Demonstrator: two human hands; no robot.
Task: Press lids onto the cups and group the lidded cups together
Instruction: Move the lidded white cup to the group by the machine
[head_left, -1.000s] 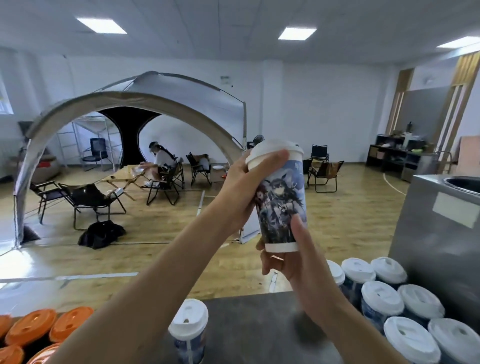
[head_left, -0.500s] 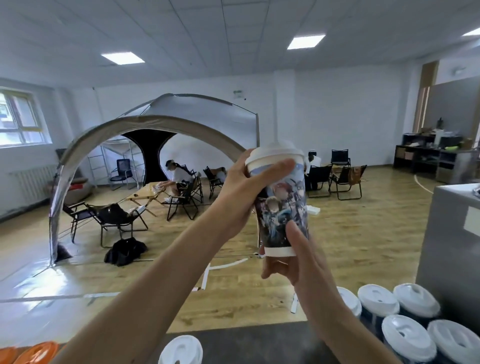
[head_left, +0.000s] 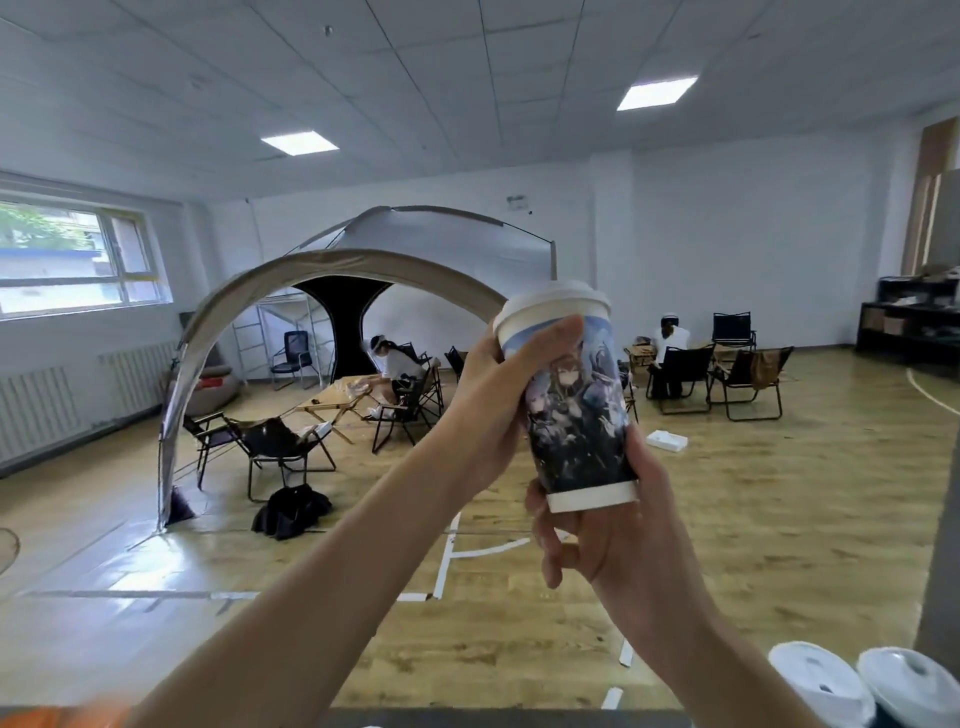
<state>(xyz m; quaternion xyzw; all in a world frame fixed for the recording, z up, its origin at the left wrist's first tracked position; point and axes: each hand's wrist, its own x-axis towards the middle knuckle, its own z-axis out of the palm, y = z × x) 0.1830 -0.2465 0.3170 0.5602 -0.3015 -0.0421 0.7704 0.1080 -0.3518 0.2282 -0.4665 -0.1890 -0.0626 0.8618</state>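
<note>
Holding a cup (head_left: 574, 410) up in front of me with both hands, I have it well above the surface (head_left: 467, 719), which shows only as a dark strip along the bottom edge. The cup is close to upright, its top leaning a little to the left. It is printed with dark figures, and a white lid (head_left: 553, 306) sits on its rim. My left hand (head_left: 488, 410) wraps the upper part: the thumb lies across the wall just under the lid, and the rest goes round the far side, out of my sight. My right hand (head_left: 613, 525) grips the base from below, with the thumb running up the cup's right side and the fingers (head_left: 553, 556) curled under and behind the white bottom band. In the right corner two lidded cups (head_left: 821, 680) stand side by side, only their white tops showing, well below the one I hold. An orange blur sits in the left corner; I cannot tell what it is. Beyond, on the wooden floor (head_left: 779, 519), a grey tent (head_left: 363, 270) arches over folding chairs (head_left: 283, 447), and two people (head_left: 395, 358) sit among them. A window (head_left: 67, 260) is set in the left wall.
</note>
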